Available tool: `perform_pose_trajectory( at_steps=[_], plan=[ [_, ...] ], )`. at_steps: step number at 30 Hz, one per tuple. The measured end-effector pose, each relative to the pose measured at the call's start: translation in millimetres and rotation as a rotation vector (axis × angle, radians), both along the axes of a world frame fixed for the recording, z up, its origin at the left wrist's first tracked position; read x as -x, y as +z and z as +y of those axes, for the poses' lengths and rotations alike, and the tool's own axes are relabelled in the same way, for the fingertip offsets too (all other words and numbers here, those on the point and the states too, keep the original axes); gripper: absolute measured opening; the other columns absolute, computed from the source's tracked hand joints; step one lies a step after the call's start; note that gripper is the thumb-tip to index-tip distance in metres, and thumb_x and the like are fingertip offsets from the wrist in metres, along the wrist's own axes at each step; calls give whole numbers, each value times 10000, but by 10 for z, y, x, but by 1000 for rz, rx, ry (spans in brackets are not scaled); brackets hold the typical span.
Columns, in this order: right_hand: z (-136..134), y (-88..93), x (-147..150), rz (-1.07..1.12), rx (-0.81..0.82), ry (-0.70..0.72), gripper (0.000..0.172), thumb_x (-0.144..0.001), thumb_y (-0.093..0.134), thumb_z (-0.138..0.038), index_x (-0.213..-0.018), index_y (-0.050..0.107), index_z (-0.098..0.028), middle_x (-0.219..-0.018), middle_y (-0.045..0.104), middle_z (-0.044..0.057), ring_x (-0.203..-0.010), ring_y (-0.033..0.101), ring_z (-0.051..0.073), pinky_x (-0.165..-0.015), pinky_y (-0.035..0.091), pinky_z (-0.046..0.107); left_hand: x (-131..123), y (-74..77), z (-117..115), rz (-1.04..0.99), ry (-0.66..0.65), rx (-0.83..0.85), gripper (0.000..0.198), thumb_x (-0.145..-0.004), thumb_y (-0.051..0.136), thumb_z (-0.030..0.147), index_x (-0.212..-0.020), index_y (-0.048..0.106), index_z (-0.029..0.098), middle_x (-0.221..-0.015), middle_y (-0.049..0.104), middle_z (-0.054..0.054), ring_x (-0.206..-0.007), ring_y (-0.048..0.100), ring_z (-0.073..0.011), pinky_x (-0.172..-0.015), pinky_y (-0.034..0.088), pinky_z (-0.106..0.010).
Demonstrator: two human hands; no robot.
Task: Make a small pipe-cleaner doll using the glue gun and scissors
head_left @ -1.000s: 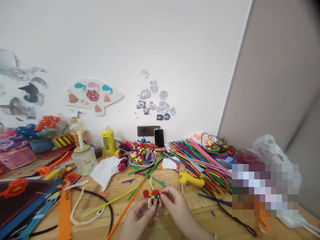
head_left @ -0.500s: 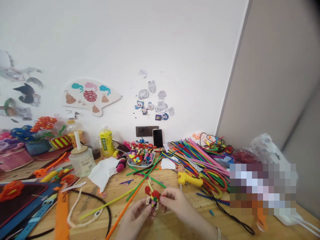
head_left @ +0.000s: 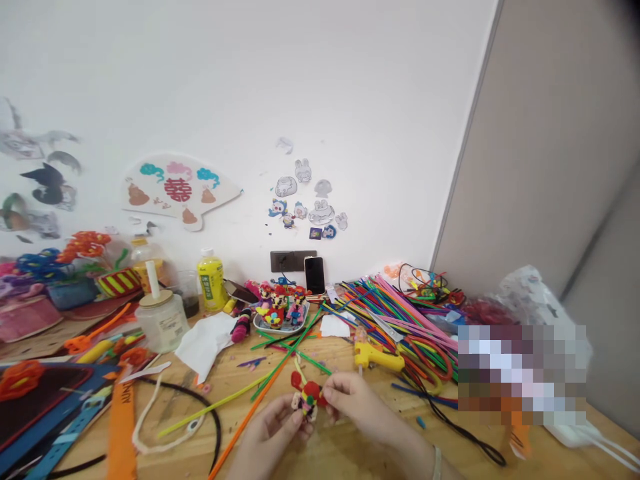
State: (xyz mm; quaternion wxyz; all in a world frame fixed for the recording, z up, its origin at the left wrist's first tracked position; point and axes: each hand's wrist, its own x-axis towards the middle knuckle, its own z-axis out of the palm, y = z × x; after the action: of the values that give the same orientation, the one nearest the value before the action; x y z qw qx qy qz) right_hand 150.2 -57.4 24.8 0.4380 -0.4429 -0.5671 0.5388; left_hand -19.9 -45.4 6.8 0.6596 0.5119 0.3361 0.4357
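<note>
Low in the middle of the view, both my hands meet over a wooden table [head_left: 350, 460]. Between them is a small fuzzy pipe-cleaner figure [head_left: 306, 395], red on top with a pale, yellow and dark body. My left hand [head_left: 273, 433] pinches its lower part from below. My right hand [head_left: 350, 400] pinches its red right side with closed fingers. A pale stem sticks up behind the figure.
A yellow glue gun [head_left: 375, 358] lies just beyond my right hand, beside a big heap of coloured pipe cleaners [head_left: 400, 313]. A tray of finished figures [head_left: 280, 313], a phone [head_left: 314, 275], a yellow bottle [head_left: 211, 280], a jar [head_left: 159, 320] and white paper [head_left: 205, 340] stand further back. A black cord [head_left: 465, 433] runs on the right.
The figure and both hands have shifted slightly left and down in view. My fingers have turned the figure a little; the red part now sits more to its upper right.
</note>
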Motion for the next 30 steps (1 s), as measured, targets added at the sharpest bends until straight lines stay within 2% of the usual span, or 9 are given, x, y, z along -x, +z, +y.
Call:
perform_pose_trajectory(
  at_steps=[3, 9, 16, 19, 25, 30],
  plan=[
    [10, -23, 0, 25, 28, 6, 493, -627, 586, -636, -611, 500, -152, -554, 497, -28, -510, 462, 94, -534, 373, 233, 17, 19, 20, 8, -3, -8, 369, -499, 781, 479, -666, 686, 164, -620, 644, -2, -577, 574, -135, -562, 455, -235],
    [14, -19, 15, 12, -13, 23, 498, -620, 594, -638, -691, 522, -151, -612, 524, -27, -506, 463, 83, -538, 372, 228, 40, -51, 96, -16, 59, 43, 396, -465, 795, 481, -681, 688, 166, -580, 661, 1, -551, 583, -138, -557, 464, -243],
    [16, -28, 19, 25, 3, -4, 488, -603, 601, -632, -616, 485, -158, -566, 506, -26, -502, 451, 94, -548, 370, 239, 20, -49, 50, 32, 27, -4, 399, -511, 763, 505, -673, 672, 153, -598, 636, -5, -558, 566, -142, -554, 453, -254],
    [10, -12, 9, -46, -58, -6, 442, -651, 576, -596, -599, 469, -170, -559, 477, -33, -527, 453, 108, -557, 370, 241, 28, -74, 48, 48, 11, -43, 370, -548, 753, 485, -684, 673, 151, -598, 623, 2, -560, 560, -139, -555, 452, -251],
    [-18, 11, -8, -259, -172, -41, 285, -765, 523, -380, -584, 451, -173, -542, 418, -48, -534, 399, 102, -520, 307, 215, 36, -124, 68, 75, -3, -77, 364, -576, 736, 487, -691, 671, 149, -638, 622, -2, -585, 558, -138, -573, 451, -248],
    [-24, 2, -60, -229, -134, 27, 274, -792, 495, -396, -653, 510, -161, -588, 455, -34, -566, 440, 116, -549, 337, 221, 44, -102, 77, 92, 21, -47, 408, -536, 738, 527, -694, 665, 157, -621, 607, 12, -561, 543, -135, -551, 440, -243]
  ],
)
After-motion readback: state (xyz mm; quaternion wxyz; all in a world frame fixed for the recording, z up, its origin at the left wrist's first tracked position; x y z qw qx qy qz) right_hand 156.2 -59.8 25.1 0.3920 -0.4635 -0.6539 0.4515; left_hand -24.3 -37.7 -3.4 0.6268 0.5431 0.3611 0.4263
